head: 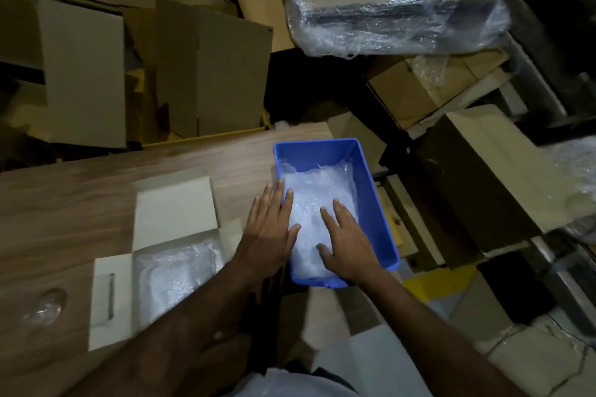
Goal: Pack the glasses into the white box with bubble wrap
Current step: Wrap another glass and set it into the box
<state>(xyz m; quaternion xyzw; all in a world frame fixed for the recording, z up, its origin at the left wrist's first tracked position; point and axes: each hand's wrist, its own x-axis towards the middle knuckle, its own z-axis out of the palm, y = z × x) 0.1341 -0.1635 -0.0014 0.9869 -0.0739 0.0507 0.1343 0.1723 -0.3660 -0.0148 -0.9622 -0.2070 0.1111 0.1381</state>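
Bubble wrap (317, 203) fills the blue bin (375, 203), lying directly beneath both hands. Right hand (346, 243): flat, fingers spread, palm down on the wrap, gripping nothing. Left hand (271, 232): flat, fingers extended across the bin's near-left rim, gripping nothing. White box (161, 255): open, wrap-lined, just left of the left hand on the wooden table (64, 196).
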